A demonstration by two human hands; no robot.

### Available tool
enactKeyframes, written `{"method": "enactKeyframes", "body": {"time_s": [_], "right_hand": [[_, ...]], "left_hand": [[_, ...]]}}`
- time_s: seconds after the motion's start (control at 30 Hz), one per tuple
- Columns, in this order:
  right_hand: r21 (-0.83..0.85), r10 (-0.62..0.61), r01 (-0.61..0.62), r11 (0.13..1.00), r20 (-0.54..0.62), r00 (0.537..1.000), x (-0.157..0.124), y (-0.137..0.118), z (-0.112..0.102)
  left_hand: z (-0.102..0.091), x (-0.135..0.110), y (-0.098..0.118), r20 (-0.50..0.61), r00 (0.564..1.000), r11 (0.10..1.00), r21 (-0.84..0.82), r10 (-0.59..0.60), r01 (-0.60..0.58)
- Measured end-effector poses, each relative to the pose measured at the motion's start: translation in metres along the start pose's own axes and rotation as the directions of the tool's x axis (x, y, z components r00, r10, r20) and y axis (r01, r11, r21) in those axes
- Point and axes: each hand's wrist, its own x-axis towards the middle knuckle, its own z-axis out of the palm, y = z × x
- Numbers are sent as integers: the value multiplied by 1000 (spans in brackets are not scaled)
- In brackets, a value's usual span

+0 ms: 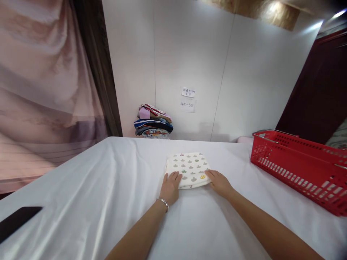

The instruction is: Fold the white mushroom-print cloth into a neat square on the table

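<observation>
A folded white cloth (193, 167) printed with small grey, green, red and yellow motifs lies flat on the white-covered table. On its near left corner rests my left hand (170, 186), fingers stretched out over the fabric, with a bracelet (163, 203) round the wrist. My right hand (219, 182) touches the near right edge, its fingers extended onto the cloth. Neither hand lifts the cloth; the layers at its near edge look slightly rounded.
A red plastic basket (298, 168) stands on the right of the white tablecloth (81, 202). Behind the table's far edge rises a stack of folded fabrics (153, 122). A dark flat object (18, 220) lies at left. Paper signs (188, 104) hang on the wall.
</observation>
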Motion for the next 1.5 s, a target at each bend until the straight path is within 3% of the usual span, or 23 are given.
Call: {"method": "enactKeyframes", "body": {"time_s": [0.17, 0.27, 0.37, 0.47, 0.53, 0.6, 0.67, 0.77, 0.8, 0.9, 0.97, 1.03, 1.27, 1.4, 1.5], "right_hand": [[76, 2, 4, 997, -72, 997, 1, 2, -29], [198, 10, 26, 980, -178, 984, -2, 2, -54], [400, 100, 25, 916, -288, 953, -5, 4, -90], [648, 221, 21, 762, -290, 931, -5, 7, -129], [799, 273, 42, 600, -254, 928, -3, 9, -148], [890, 315, 44, 454, -207, 926, 2, 13, -153], [931, 372, -12, 365, -134, 919, 10, 19, -143], [944, 445, -176, 279, 35, 895, 28, 31, -99], [933, 458, -246, 263, 104, 883, 35, 34, -80], [825, 563, -492, 278, 275, 779, 55, 37, -22], [781, 587, -550, 298, 304, 750, 64, 37, 7], [763, 588, -552, 335, 288, 755, 68, 37, 25], [741, 548, -485, 465, 190, 815, 70, 44, 41], [633, 519, -473, 612, 130, 845, 73, 46, 49], [543, 439, -387, 745, 36, 898, 69, 48, 52]], "left_hand": [[-20, -5, -13, -95, 995, 999, -39, -20, 16], [-52, -2, -22, -192, 981, 989, -145, -14, -15], [-95, 5, -24, -288, 954, 936, -352, -79, -29], [-138, 16, -18, -282, 940, 796, -605, -194, -17], [-158, 24, -13, -233, 931, 627, -779, -282, -5], [-167, 33, -9, -146, 931, 455, -890, -336, 24], [-160, 44, -9, -29, 928, 317, -944, -372, 97], [-121, 64, -18, 174, 887, 207, -936, -427, 284], [-103, 71, -22, 237, 849, 211, -905, -472, 370], [-48, 85, -35, 383, 732, 216, -786, -563, 579], [-21, 90, -42, 426, 691, 221, -736, -583, 640], [-5, 91, -48, 437, 671, 237, -704, -599, 670], [11, 99, -65, 364, 698, 355, -662, -617, 660], [16, 101, -72, 329, 708, 416, -627, -625, 659], [11, 93, -76, 302, 715, 443, -616, -631, 651]]}}
